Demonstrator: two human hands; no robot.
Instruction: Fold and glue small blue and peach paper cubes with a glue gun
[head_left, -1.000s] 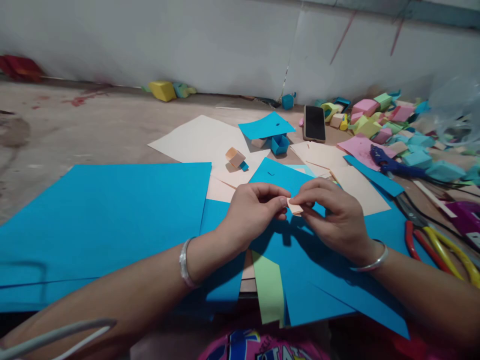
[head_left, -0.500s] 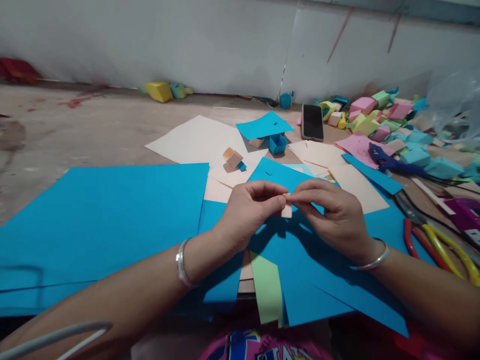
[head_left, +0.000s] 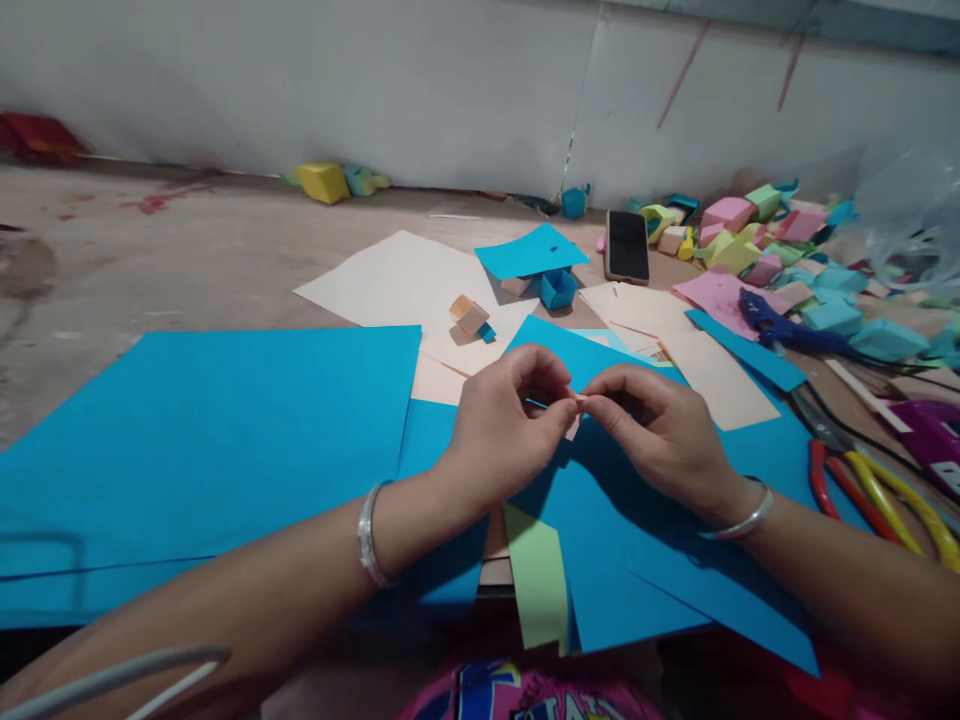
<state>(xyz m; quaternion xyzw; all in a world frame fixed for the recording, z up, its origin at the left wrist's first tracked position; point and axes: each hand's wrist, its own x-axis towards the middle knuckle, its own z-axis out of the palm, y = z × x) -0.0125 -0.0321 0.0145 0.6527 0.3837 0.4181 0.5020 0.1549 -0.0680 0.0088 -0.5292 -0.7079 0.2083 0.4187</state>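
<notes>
Between the fingertips of both hands is a small peach paper piece, mostly covered by the fingers. My left hand pinches it from the left, thumb against forefinger. From the right, my right hand pinches its upper edge. Both hands are just above a blue paper sheet. Beyond them, a small peach paper box with a blue tab lies on a pale sheet. A small open blue paper box sits near it, beside another blue sheet.
Large blue sheets lie at the left. To the right are a blue glue gun, scissors with red and yellow handles and a heap of coloured paper boxes. A phone lies near the wall. A green strip overhangs the front edge.
The fingers have shifted on the peach paper piece, which is now tilted and more hidden. My right fingers have curled, bringing the thumb tip up to the piece.
</notes>
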